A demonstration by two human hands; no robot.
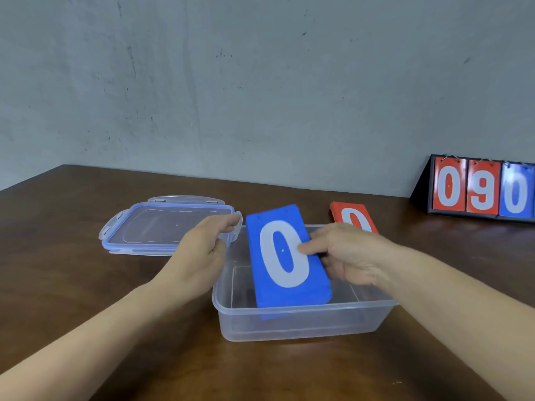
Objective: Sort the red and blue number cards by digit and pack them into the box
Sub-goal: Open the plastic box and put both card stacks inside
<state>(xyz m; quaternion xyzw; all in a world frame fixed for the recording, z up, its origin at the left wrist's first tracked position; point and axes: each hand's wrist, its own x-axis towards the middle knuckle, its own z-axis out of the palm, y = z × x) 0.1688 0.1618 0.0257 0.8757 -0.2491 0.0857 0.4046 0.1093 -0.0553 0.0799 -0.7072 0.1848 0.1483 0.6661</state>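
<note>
A stack of blue number cards (285, 256) with a white 0 on top sits tilted in the clear plastic box (304, 322), its near end down inside and its far end above the rim. My right hand (344, 253) grips the stack's right edge, thumb on the top card. My left hand (202, 250) hovers at the box's left rim with relaxed fingers, holding nothing. A stack of red number cards (344, 215) lies on the table behind the box, partly hidden by my right hand.
The box's clear lid (162, 227) with blue seal lies flat to the left of the box. A black flip scoreboard (480, 188) showing red 0, red 9 and blue 0 stands at the back right by the grey wall. Brown wooden table (86, 285) surrounds everything.
</note>
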